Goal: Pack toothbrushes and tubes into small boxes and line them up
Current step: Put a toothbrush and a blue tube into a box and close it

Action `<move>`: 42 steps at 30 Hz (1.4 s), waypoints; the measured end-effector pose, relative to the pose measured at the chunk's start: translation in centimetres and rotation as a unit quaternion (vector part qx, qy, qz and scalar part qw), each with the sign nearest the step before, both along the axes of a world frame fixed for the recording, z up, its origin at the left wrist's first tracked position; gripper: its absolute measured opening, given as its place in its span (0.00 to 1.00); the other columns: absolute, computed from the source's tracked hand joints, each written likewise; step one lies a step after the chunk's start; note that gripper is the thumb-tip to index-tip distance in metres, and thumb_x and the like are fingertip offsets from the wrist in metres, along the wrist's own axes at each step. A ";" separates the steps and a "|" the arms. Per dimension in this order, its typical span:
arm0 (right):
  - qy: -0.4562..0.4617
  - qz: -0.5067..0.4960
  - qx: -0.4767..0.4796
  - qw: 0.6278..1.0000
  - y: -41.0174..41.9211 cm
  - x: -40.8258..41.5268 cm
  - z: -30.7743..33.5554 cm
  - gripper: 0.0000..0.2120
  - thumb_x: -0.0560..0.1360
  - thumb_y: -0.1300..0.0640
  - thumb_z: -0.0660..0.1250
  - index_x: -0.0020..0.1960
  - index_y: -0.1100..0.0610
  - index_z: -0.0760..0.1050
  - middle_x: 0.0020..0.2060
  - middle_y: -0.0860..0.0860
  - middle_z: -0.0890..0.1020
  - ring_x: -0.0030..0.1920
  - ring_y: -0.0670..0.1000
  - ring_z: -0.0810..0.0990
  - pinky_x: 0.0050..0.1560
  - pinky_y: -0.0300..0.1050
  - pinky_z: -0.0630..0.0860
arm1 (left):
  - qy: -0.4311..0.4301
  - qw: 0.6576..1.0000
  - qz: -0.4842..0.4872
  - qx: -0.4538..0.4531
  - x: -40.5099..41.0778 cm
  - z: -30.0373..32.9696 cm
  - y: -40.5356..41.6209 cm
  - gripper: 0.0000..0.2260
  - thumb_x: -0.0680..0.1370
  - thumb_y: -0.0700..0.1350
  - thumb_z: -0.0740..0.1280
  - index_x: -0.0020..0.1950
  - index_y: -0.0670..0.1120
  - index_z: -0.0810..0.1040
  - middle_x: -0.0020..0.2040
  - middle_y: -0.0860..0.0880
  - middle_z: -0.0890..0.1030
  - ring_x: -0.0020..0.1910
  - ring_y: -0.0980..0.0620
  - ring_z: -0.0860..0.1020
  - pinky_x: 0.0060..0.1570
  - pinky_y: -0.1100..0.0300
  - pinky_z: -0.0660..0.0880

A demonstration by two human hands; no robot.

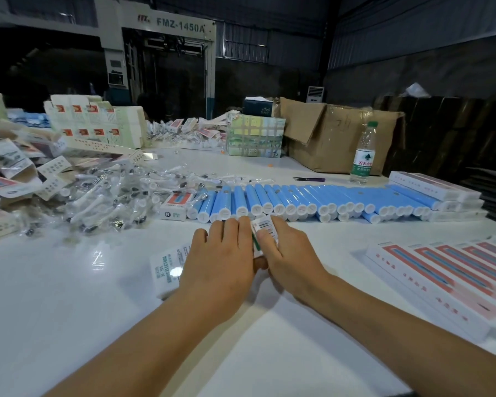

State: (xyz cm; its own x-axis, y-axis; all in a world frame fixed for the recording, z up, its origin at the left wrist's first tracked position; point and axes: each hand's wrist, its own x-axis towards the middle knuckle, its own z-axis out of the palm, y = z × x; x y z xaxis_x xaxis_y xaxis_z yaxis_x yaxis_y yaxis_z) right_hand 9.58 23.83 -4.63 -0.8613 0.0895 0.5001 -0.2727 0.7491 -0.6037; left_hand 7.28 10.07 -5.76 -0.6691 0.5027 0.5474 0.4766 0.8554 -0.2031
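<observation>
Both my hands meet at the middle of the white table [69, 296] on a small white box [265, 232] with a barcode and green print. My left hand [221, 262] covers the box from the left, fingers lying over it. My right hand [287, 253] grips its right side, thumb under the box. Much of the box is hidden between the hands. Just beyond lies a long row of blue tubes [312, 200] with white caps. A heap of bagged white toothbrush heads [112, 196] sits to the left. A flat leaflet [168, 266] lies under my left wrist.
Packed pink-and-white boxes [441, 277] lie in a row at the right, more stacked [438, 190] behind the tubes. A small upright box [173, 206] stands at the tubes' left end. A water bottle [362, 156], purple scissors [309, 178], a cardboard carton [335, 133] and flat box blanks [98, 121] lie farther back.
</observation>
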 end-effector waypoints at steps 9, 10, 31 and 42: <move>-0.129 0.135 -0.475 0.860 -0.7 0.1 1.2 0.16 0.82 0.54 0.53 0.54 0.58 0.77 0.39 0.51 0.86 0.41 0.49 0.85 0.38 0.44 0.81 | 0.014 1.000 0.003 0.015 -0.4 0.3 -0.8 0.30 0.80 0.62 0.47 0.72 0.44 0.43 0.65 0.46 0.64 0.60 0.47 0.65 0.54 0.54 0.62; -0.125 0.140 -0.483 0.855 -0.7 0.1 1.3 0.15 0.82 0.56 0.54 0.59 0.61 0.76 0.40 0.52 0.86 0.42 0.49 0.85 0.38 0.44 0.81 | 0.012 1.000 0.002 0.015 -0.4 0.3 -0.8 0.30 0.79 0.62 0.46 0.72 0.44 0.43 0.66 0.46 0.64 0.61 0.47 0.65 0.55 0.54 0.62; -0.130 0.116 -0.504 0.846 -1.1 0.0 1.2 0.19 0.80 0.60 0.54 0.71 0.56 0.69 0.48 0.54 0.83 0.49 0.50 0.81 0.54 0.49 0.79 | 0.029 1.000 0.005 -0.004 0.4 0.6 -0.7 0.31 0.79 0.61 0.51 0.74 0.42 0.54 0.62 0.46 0.71 0.56 0.47 0.70 0.51 0.54 0.66; 0.064 -0.041 -0.217 0.973 -1.0 0.6 0.4 0.09 0.74 0.62 0.69 0.35 0.58 0.76 0.34 0.51 0.79 0.36 0.46 0.75 0.35 0.32 0.70 | 0.027 0.997 0.069 0.009 -0.1 0.7 -0.6 0.31 0.79 0.63 0.49 0.73 0.43 0.48 0.64 0.47 0.67 0.59 0.47 0.68 0.51 0.55 0.65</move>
